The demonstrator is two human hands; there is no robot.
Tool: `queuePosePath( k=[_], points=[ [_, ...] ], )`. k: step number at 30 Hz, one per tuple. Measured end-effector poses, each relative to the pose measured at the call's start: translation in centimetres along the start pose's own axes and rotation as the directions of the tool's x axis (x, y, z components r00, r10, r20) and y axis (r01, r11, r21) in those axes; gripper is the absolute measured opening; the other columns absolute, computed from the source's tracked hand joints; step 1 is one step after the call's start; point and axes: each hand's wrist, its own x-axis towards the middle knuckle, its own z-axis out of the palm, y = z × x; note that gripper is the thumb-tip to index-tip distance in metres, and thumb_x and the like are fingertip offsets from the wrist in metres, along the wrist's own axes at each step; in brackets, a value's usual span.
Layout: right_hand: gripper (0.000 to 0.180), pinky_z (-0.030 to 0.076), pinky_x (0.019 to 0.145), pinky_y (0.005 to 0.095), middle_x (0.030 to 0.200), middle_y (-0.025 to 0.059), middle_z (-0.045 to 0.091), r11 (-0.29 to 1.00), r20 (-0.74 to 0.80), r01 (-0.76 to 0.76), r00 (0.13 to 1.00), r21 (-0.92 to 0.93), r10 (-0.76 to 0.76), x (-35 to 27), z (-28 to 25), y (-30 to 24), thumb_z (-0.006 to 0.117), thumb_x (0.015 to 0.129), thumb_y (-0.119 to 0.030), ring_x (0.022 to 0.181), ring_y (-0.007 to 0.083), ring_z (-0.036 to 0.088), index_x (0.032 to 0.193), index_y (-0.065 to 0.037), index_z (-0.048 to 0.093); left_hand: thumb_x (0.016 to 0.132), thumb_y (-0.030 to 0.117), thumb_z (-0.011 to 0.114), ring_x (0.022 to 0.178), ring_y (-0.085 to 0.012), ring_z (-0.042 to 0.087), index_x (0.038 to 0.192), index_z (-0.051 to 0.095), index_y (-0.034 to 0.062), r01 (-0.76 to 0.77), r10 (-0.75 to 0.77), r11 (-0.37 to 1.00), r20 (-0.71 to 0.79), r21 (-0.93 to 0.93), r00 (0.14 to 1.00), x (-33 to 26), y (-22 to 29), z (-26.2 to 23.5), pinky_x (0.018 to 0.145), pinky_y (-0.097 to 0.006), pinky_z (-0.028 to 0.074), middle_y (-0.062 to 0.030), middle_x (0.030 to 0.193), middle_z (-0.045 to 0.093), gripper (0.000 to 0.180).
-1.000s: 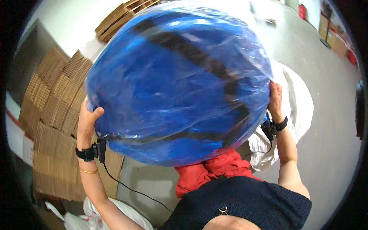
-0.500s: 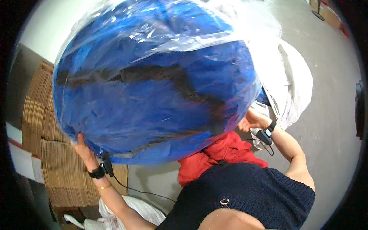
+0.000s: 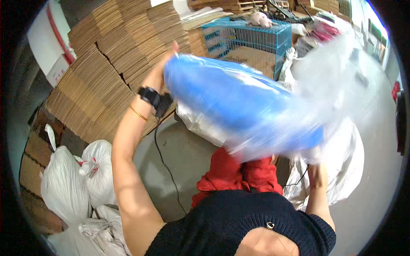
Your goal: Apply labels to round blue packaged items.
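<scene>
A flat blue bundle (image 3: 230,94) in a clear plastic bag is held tilted in front of me, smeared by motion. Its left end is higher and its right end nearer my lap. My left hand (image 3: 164,68) grips the left end, its fingertips showing above the edge. At the lower right end is my right hand (image 3: 316,158), blurred and partly covered by plastic, so its fingers cannot be made out. The loose part of the clear bag (image 3: 341,77) billows out to the right.
Stacked flat cardboard (image 3: 102,72) fills the left. Tied white sacks (image 3: 64,183) stand at lower left. A large white sack (image 3: 341,166) lies at right. Beyond the bundle is a blue wire cage (image 3: 252,40) with a pinkish plush toy (image 3: 260,19) on top. A black cable (image 3: 164,158) hangs from my left wrist.
The bundle has turned from its broad face to a narrower, edge-on slant and shifted right. My left hand has risen and moved right; my right hand is lower. The view has shifted, showing the cage.
</scene>
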Motion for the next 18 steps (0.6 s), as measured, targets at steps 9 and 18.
queuePosePath(
  k=[9,18],
  points=[
    [0.084,0.015,0.106,0.0293,0.142,0.0124,0.022,0.678,-0.113,0.733,0.679,0.053,-0.726,10.5,-5.1,-4.7,0.068,0.07,-0.019,0.13,0.0194,0.022,0.138,-0.003,0.02,0.085,0.031,0.058,0.09,-0.02,0.056,0.114,0.049,-0.0051,-0.259,0.171,0.965,-0.679,-0.028,0.713,4.9,-24.0,-1.4,0.078,-0.033,0.047,-0.0102,0.102,0.058,0.047],
    [0.042,0.042,0.08,0.0226,0.108,0.0029,0.056,0.77,-0.409,0.584,0.788,0.258,-0.46,13.6,-8.1,5.8,0.051,0.09,-0.031,0.092,0.0089,0.052,0.118,-0.001,0.047,0.088,0.038,0.05,0.101,-0.0211,0.051,0.12,0.044,-0.0023,-0.601,0.533,0.782,-0.677,0.165,0.508,4.9,-15.0,-0.1,0.087,-0.034,0.041,-0.0104,0.114,0.052,0.051]
  ],
)
